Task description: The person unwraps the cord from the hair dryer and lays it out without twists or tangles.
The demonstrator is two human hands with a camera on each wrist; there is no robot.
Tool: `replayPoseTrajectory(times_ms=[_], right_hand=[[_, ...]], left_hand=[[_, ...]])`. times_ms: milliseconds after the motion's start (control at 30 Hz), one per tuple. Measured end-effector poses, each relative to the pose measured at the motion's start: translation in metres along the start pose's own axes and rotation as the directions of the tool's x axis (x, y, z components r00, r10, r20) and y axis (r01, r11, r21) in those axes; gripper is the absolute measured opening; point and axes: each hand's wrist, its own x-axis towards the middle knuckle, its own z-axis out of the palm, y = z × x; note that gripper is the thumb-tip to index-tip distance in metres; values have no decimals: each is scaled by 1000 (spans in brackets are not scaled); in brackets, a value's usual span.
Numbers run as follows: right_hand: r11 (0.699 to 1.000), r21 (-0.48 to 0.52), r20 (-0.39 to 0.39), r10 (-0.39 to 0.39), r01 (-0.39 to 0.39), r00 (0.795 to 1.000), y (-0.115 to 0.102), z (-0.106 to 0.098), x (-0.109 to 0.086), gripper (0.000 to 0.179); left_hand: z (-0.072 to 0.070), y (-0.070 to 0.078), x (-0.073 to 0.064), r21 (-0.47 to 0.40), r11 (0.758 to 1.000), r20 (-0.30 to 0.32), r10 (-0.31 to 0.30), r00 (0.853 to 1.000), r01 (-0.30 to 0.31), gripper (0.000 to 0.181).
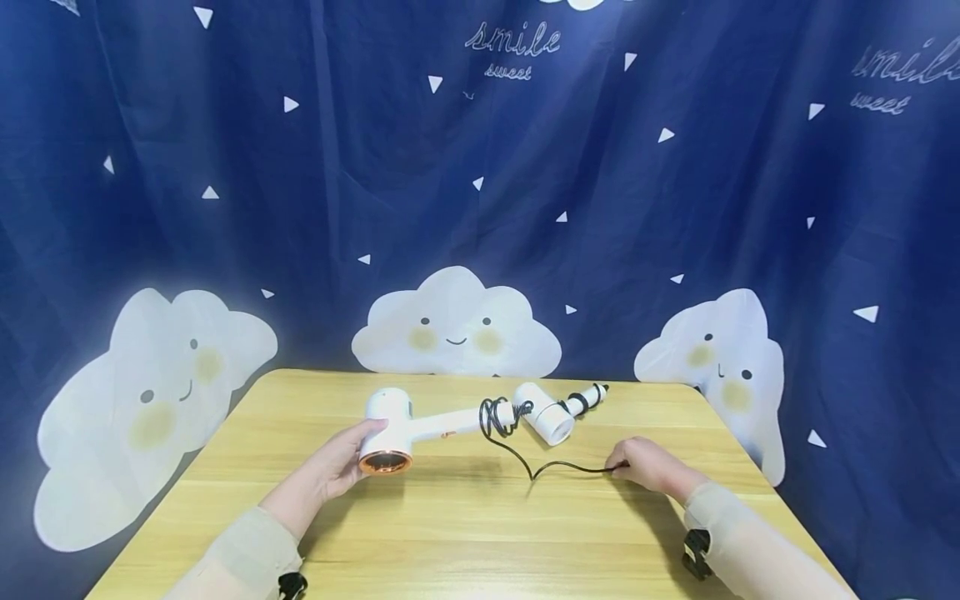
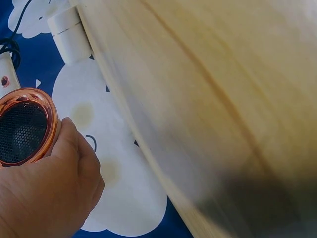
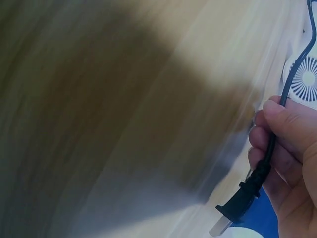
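Observation:
My left hand (image 1: 352, 458) grips the head of a white hair dryer (image 1: 431, 427) with a copper ring, its handle pointing right. In the left wrist view the copper-rimmed mesh end (image 2: 25, 126) shows beside my thumb side. Black cord (image 1: 498, 417) is looped round the handle's end, and a free length runs right to my right hand (image 1: 645, 464). In the right wrist view that hand pinches the power cord (image 3: 271, 146) between thumb and fingers, just behind the two-pin plug (image 3: 240, 198).
A second white hair dryer (image 1: 543, 414) lies on the wooden table (image 1: 465, 533) behind the looped cord, black cord wound on its handle. A dark blue curtain (image 1: 480, 208) with cloud prints hangs behind the table's far edge.

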Motion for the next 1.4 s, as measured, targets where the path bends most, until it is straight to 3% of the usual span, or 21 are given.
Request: replayPoseTrajectory(times_ms=[367,667,967,1267,1400], right_hand=[[998,-58,2,-8,8,1000,2,-4,-7,16],[993,-117,-27,-11,8,1000,3,0,-6,18],[988,-154,-36,1,-7,999,-2,3,-5,18],[981,-183,-53,-72,61,996,-5,4,-3,18],[981,-185,-49,-62,52,997,-7,3,-3,18]], left_hand=[[1,-1,-2,39,999,-49,5,999,-3,68],[4,-1,-2,15,1000,-19,-5,1000,5,69],[4,-3,-1,64,998,-22,2,1000,0,70],[4,-3,-2,51,999,-33,-6,999,7,73],[5,-3,-2,52,999,-27,-11,1000,12,72]])
